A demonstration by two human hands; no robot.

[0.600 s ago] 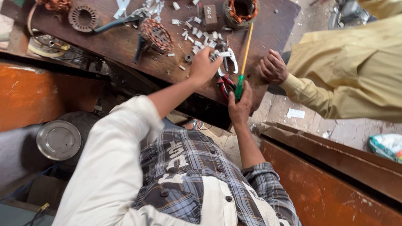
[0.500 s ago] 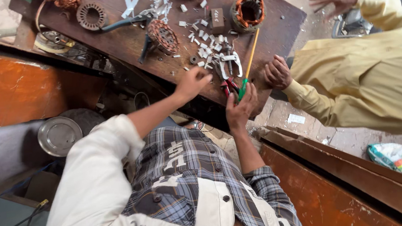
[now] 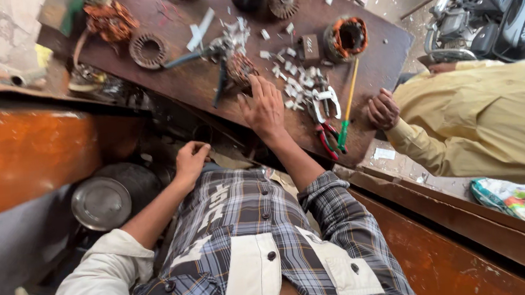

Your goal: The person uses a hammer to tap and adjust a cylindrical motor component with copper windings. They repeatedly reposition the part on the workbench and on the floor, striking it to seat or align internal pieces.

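Fingers of the right hand [image 3: 265, 110] lay spread, grasping nothing, on the bench [image 3: 205, 89]; pliers [image 3: 326, 117] at three o'clock, left hand [image 3: 190, 161] clenched empty.

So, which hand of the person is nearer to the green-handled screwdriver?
The right hand: it lies flat on the workbench, with the green-handled screwdriver to its right. The left hand is below the bench edge, farther away.

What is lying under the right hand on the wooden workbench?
The right hand lies flat on the brown workbench, its fingers against a copper-wound motor part. Small pale scraps lie beside it. Anything beneath the palm is covered.
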